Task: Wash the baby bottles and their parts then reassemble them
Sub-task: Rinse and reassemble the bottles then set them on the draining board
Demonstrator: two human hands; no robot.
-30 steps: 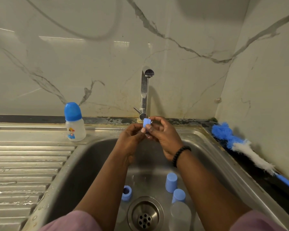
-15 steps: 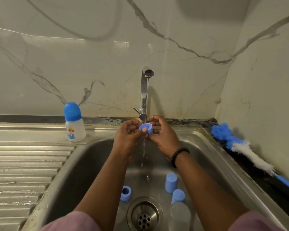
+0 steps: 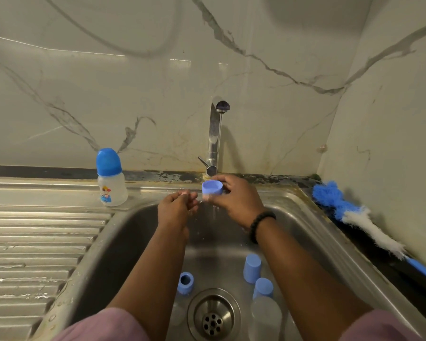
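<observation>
Head view: right hand (image 3: 236, 200) holds a small blue plastic screw ring (image 3: 212, 187) w/ fingers and thumb curled round it, opening tilted toward the camera, right under the chrome tap spout (image 3: 215, 134), probably so the thin stream runs through and rinses the inside. Left hand (image 3: 176, 205) is just beside it, not touching the ring; fingers loosely curled, tips bunched, holding nothing I can make out, likely shaking off water or getting ready to rub. Both hands sit over the stainless steel sink basin (image 3: 123, 232) so drips fall inside. On the basin floor near the round metal drain (image 3: 213, 316): another blue ring (image 3: 185, 283), two blue plastic caps (image 3: 252, 268) standing dome-up, and a clear bottle body (image 3: 266, 318) lying down, apparently waiting for wash. An assembled clear baby bottle w/ blue dome cap (image 3: 111, 178) stands on the ledge at the back of the ridged drainboard (image 3: 35, 242), apart from the wet parts; looks done. A blue-and-white fluffy bottle brush (image 3: 354, 212) lies on the right ledge, within reach.
</observation>
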